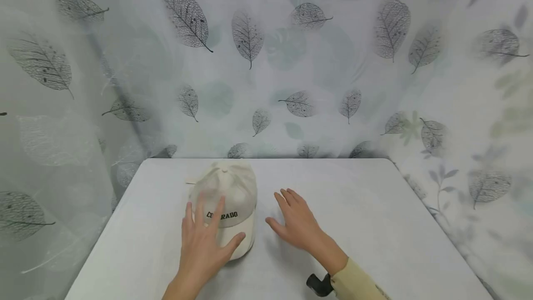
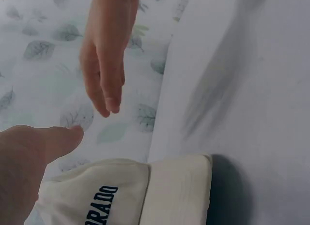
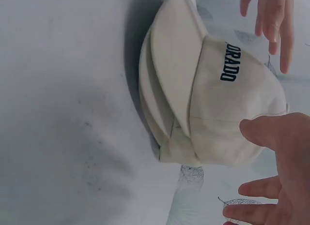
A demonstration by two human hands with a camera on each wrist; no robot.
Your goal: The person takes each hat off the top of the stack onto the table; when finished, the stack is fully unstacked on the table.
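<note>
Leaf-printed curtains (image 1: 283, 71) hung behind and along both sides of a white table (image 1: 358, 226). On its left part, toward the far edge, sat a cream cap (image 1: 240, 196), its crown toward the curtains and its brim toward the person. Dark letters ending in RADO ran across the front, partly covered by a finger in the head view; the right wrist view showed more cream fabric layered beneath the brim. Above the cap hovered the left hand (image 1: 204, 246), fingers straight and spread wide, thumb held out, with nothing in its grasp. Just to the cap's right was the right hand (image 1: 297, 226), raised over the table, its fingers extended and loosely parted, also holding nothing. A pale yellow sleeve (image 1: 357, 281) covered the right forearm, and beside its cuff showed a black rounded object (image 1: 319, 285). Soft shadows lay on the tabletop.
</note>
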